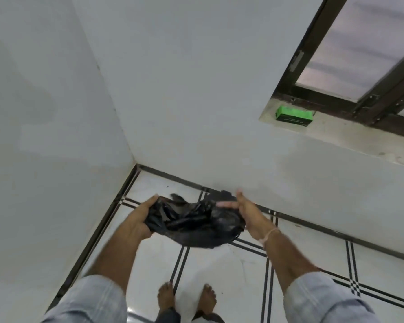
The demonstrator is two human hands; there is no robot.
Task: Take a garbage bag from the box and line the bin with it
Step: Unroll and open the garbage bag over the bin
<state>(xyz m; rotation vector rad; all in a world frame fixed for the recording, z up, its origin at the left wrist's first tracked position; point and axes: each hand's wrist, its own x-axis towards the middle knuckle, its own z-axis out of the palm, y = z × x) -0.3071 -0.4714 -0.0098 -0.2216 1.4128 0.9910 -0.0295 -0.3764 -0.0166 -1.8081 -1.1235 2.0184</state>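
A crumpled black garbage bag (194, 222) hangs in the air between both hands, above the floor near the room's corner. My left hand (139, 220) grips its left end with curled fingers. My right hand (245, 212) holds its right end, fingers stretched along the plastic. The green box (294, 115) lies on the window sill at the upper right, well away from both hands. No bin is in view.
White walls meet in a corner (135, 164) ahead. The white tiled floor (219, 264) has black line inlays. A dark-framed window (359, 54) stands above the sill. My bare feet (187, 299) stand on the tiles at the bottom.
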